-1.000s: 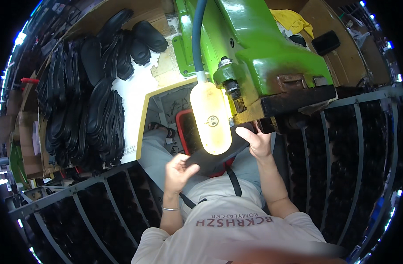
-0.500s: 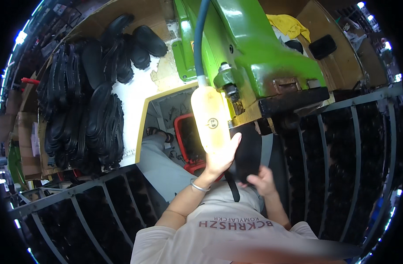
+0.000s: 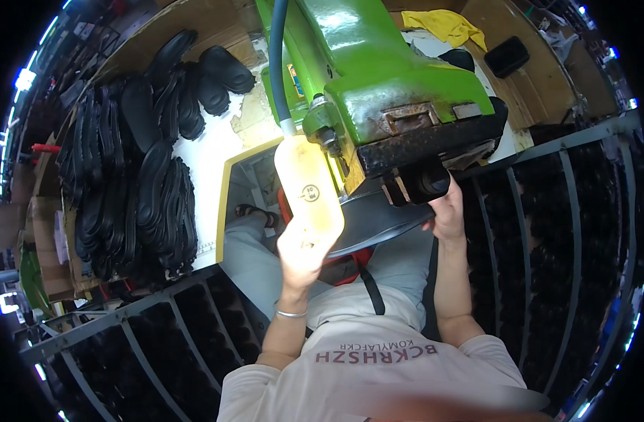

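A black shoe sole (image 3: 378, 224) lies crosswise beneath the dark working head (image 3: 420, 179) of a green machine (image 3: 399, 84). My right hand (image 3: 448, 214) is closed round the sole's right end, close beside the head. At the sole's left end is my left hand (image 3: 299, 253), just behind the lower tip of a bright yellowish lamp (image 3: 309, 186). The lamp and its glare hide most of the left fingers, so I cannot tell whether they grip the sole.
Many black soles (image 3: 125, 176) are stacked on the white table (image 3: 211, 158) at left. Metal racks of dark items flank me, with a rail (image 3: 575, 141) at right. A yellow cloth (image 3: 445, 28) lies in a cardboard box at back right. Below the table is a red-rimmed container (image 3: 285, 205).
The sole has turned from lengthwise to crosswise under the machine's head. My right hand has risen to its right end; my left hand has shifted left. The view has shifted too.
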Motion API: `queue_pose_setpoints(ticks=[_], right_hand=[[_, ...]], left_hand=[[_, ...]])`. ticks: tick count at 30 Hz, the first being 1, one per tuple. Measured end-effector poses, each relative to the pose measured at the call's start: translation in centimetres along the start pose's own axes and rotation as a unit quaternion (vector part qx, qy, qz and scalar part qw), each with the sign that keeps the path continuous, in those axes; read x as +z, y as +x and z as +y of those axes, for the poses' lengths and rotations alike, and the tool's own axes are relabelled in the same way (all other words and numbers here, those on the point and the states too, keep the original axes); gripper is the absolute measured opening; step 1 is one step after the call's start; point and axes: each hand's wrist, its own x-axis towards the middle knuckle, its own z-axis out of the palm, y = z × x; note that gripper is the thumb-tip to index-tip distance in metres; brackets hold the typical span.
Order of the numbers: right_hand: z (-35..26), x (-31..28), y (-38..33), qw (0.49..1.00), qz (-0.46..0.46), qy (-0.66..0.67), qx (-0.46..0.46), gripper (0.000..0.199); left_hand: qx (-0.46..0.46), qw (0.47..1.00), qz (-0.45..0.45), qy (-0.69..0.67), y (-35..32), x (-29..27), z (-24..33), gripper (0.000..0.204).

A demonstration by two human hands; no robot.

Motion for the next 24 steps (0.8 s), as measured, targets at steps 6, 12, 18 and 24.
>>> queue_pose_setpoints(ticks=[6,12,18,24], right_hand=[[1.1,4.0,0.6,0.993,-0.112,-0.022,-0.015,0.042],[1.5,5.8,1.4,0.990,-0.115,-0.065,-0.047,0.052],[2.0,5.1,1.4,0.985,-0.067,-0.090,-0.131,0.056],[3.9,3.6,0.7,0.976,-0.045,-0.168,-0.130,0.046]], left_hand=[[0.005,0.996,0.075,-0.051,-1.2,-4.2,0.2,0.015],[-0.147,0.987,-0.047,0.053,-4.0,-4.3,-4.1,0.019],[-0.044,0.957,-0.138,0.250,-5.0,2.1,-7.2,0.021],[-0.070,0.984,-0.116,0.113,-3.2,2.3,-5.4,0.028]])
